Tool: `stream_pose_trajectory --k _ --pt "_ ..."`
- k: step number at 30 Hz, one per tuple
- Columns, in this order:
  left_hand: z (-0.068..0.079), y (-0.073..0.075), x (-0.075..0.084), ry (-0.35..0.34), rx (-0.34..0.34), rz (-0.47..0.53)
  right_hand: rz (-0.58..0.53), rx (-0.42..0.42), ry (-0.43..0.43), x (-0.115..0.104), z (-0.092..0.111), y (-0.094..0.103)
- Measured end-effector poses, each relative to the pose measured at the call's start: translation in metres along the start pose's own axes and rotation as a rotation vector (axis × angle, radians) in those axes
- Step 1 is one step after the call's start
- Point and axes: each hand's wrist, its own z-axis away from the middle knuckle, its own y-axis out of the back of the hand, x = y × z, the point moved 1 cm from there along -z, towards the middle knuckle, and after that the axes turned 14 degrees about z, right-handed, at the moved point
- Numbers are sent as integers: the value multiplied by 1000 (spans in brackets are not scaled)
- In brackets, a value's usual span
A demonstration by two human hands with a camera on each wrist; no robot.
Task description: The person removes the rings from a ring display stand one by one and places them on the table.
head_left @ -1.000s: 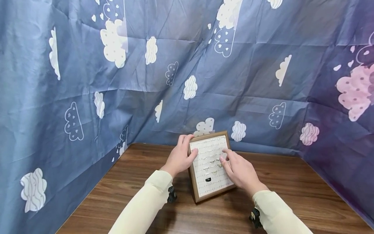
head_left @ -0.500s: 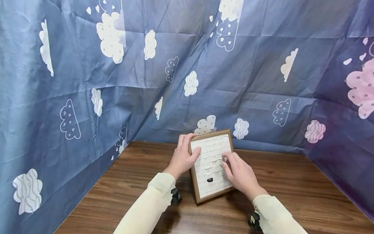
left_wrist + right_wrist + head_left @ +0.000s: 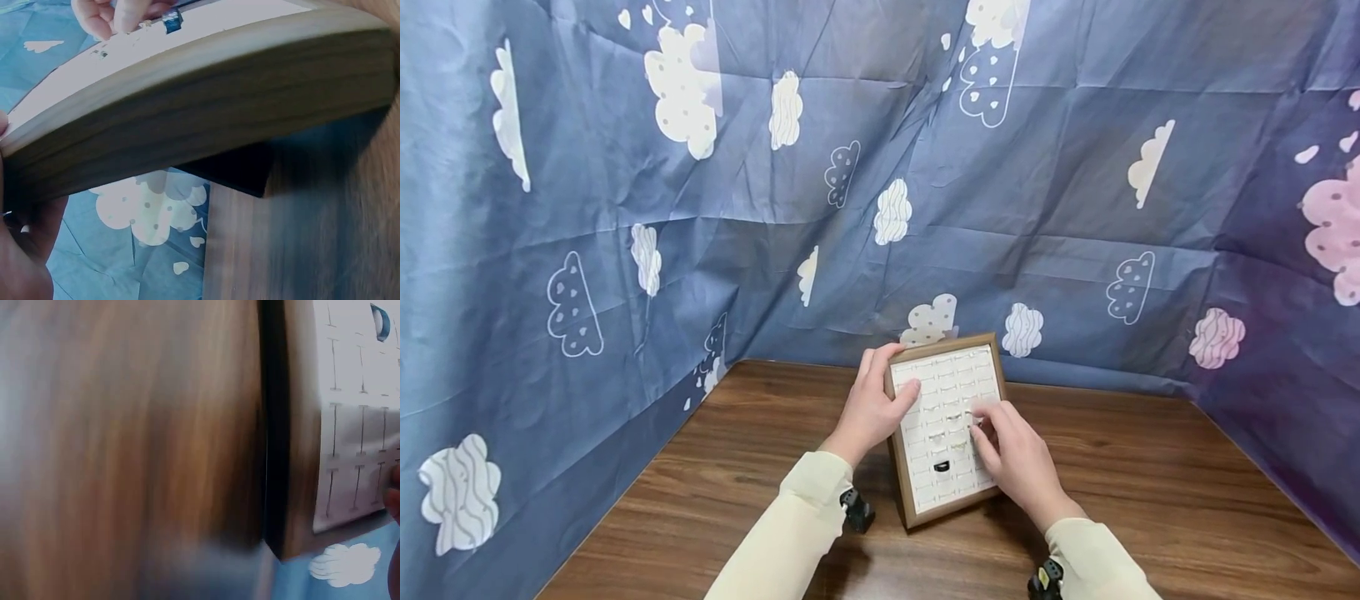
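Note:
A wood-framed ring display board (image 3: 925,483) with a white slotted pad stands tilted on the table. My left hand (image 3: 871,408) grips its upper left corner, thumb on the front and fingers over the top edge. Several rings sit in the slots; a black ring (image 3: 942,467) is lowest, also visible as a dark ring (image 3: 172,20) in the left wrist view. My right hand (image 3: 1018,454) is at the board's right side, with index finger and thumb bent close to a small ring (image 3: 953,417). Its fingertips are blurred, so whether they pinch a ring cannot be told.
The board stands on a brown wooden table (image 3: 737,475). Blue cloth with white clouds (image 3: 820,225) hangs behind and at both sides. A black support (image 3: 234,169) shows behind the frame in the left wrist view.
My right index finger and thumb have bent closer together and moved slightly down along the pad. The left hand keeps its grip on the frame. The head view has shifted a little.

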Motion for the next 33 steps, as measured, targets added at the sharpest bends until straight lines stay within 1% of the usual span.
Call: stream_pose_trajectory --k 5,9,18,27,30,33 --pt "3 0 4 1 8 9 -44 25 -21 -2 4 0" --pt "4 0 6 -1 15 3 -50 24 -8 -2 4 0" --pt "6 0 4 20 20 13 -28 -54 15 -3 6 0" --pt "4 -2 8 35 12 1 18 -38 137 5 3 5" --pt "3 -3 9 42 13 -1 2 -49 153 7 1 7" --pt "3 -3 10 44 14 -6 -24 -57 152 9 1 9"
